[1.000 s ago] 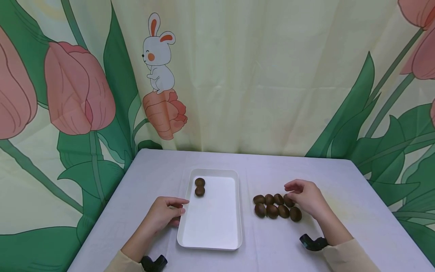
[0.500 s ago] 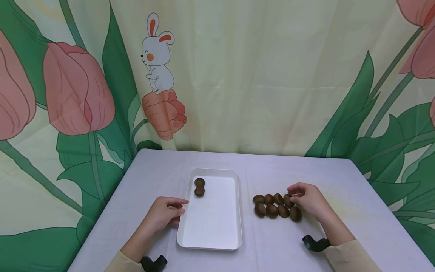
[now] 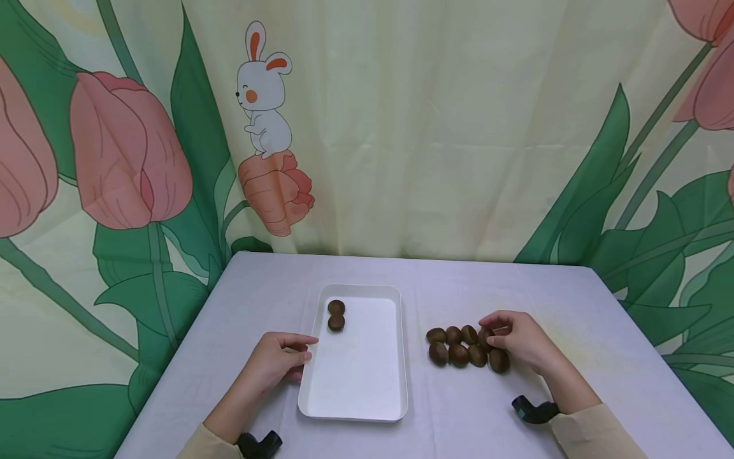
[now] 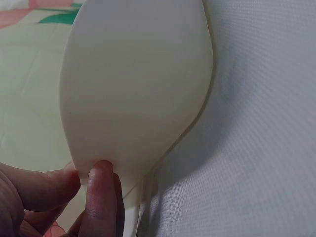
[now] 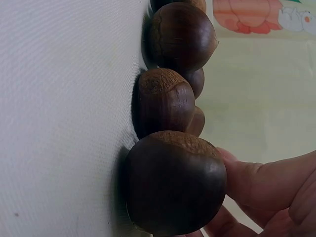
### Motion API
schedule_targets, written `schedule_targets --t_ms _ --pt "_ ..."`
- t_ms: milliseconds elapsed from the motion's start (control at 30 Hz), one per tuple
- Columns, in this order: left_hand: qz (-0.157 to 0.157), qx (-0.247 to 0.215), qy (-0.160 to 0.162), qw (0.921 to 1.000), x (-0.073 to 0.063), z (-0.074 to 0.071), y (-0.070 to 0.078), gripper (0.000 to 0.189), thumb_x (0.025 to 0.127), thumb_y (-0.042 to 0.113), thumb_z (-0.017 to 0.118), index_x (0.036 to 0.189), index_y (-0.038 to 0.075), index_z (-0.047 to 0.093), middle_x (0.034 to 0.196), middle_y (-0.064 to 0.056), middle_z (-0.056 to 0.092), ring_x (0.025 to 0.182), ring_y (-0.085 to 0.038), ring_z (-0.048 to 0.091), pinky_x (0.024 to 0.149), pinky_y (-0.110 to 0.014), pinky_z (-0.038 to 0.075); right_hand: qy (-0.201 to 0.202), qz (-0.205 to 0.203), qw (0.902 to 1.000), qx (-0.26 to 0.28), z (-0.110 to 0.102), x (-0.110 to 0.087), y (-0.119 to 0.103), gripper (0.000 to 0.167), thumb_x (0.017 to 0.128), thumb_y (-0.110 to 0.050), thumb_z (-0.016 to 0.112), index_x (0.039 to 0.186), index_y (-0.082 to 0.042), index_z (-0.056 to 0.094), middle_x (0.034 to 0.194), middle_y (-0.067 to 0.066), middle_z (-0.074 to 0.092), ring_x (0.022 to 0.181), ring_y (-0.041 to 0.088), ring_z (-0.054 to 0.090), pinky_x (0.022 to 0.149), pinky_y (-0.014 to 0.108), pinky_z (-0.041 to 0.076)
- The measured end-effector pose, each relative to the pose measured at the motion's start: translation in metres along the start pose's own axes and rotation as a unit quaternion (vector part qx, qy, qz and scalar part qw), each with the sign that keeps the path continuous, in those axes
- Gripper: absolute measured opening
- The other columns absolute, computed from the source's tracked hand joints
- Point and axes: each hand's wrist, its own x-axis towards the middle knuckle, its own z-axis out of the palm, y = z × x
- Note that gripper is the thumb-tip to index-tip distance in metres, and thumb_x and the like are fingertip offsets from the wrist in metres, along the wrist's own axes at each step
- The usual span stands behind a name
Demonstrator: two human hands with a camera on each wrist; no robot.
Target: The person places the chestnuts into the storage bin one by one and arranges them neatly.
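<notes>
My left hand point(image 3: 275, 362) holds the left rim of a white rectangular tray point(image 3: 355, 382), with its fingertips on the edge. The left wrist view shows a fingertip point(image 4: 101, 177) against the tray's outer wall. Inside the tray, two brown chestnuts point(image 3: 336, 315) lie one behind the other in the far left corner. To the right of the tray, several more chestnuts point(image 3: 459, 355) form two rows on the cloth. My right hand point(image 3: 518, 338) pinches the right-end chestnut point(image 3: 484, 336) of the far row, which its fingers partly hide. A nearer chestnut point(image 5: 175, 182) looms large in the right wrist view.
A white cloth point(image 3: 459, 414) covers the table. Behind the table hangs a curtain point(image 3: 413, 159) printed with tulips and a rabbit. Black wrist cameras point(image 3: 534, 410) sit at both wrists, beside beige sleeves point(image 3: 596, 433).
My right hand has come down to the right-end chestnut of the far row, and its thumb and fingers have closed round it. The left hand and the tray stay put.
</notes>
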Motion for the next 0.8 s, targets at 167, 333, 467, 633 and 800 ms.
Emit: schedule_targets --t_ms 167,333,467,633,800 --pt "-0.002 -0.001 0.001 1.0000 -0.0006 -0.0005 -0.0003 0.028 0.090 -0.003 0.082 0.114 0.010 0.085 0.097 -0.012 0.074 0.071 -0.016 0.072 0.058 -0.030 0.063 -0.008 0.010 0.9999 0.003 -0.0013 0.0010 -0.0001 0.031 0.094 -0.001 0.077 0.125 -0.001 0.074 0.121 0.018 0.073 0.109 0.031 0.067 0.086 0.039 0.060" --pt "0.004 -0.002 -0.005 1.0000 -0.0004 -0.0010 0.0001 0.028 0.090 -0.002 0.082 0.116 0.008 0.084 0.098 -0.013 0.073 0.071 -0.016 0.072 0.058 -0.031 0.064 -0.015 0.019 0.9997 -0.006 -0.0041 0.0015 0.0001 0.029 0.094 -0.004 0.078 0.122 -0.001 0.075 0.122 0.018 0.073 0.111 0.032 0.068 0.090 0.045 0.061" --pt "-0.001 -0.005 -0.006 1.0000 -0.0012 -0.0007 0.0007 0.028 0.090 -0.002 0.082 0.116 0.008 0.084 0.097 -0.013 0.073 0.071 -0.017 0.073 0.058 -0.031 0.064 -0.012 0.017 0.9997 -0.013 -0.0052 0.0019 0.0016 0.028 0.093 -0.005 0.080 0.121 -0.001 0.076 0.121 0.018 0.074 0.108 0.030 0.070 0.089 0.044 0.060" --pt "-0.003 -0.006 -0.006 1.0000 -0.0013 -0.0005 0.0015 0.028 0.090 -0.002 0.082 0.116 0.009 0.084 0.097 -0.013 0.074 0.070 -0.017 0.073 0.059 -0.031 0.064 0.003 0.021 0.9998 -0.007 -0.0060 0.0025 0.0006 0.027 0.094 -0.007 0.079 0.120 -0.002 0.075 0.120 0.018 0.074 0.103 0.026 0.070 0.081 0.035 0.058" --pt "0.005 -0.009 -0.008 0.9999 -0.0001 -0.0011 0.0003 0.029 0.090 -0.002 0.083 0.117 0.007 0.083 0.099 -0.014 0.073 0.072 -0.017 0.074 0.060 -0.033 0.065 0.015 0.027 0.9994 0.014 -0.0061 0.0021 -0.0049 0.026 0.095 -0.006 0.078 0.120 -0.001 0.073 0.119 0.020 0.073 0.100 0.025 0.070 0.078 0.031 0.058"
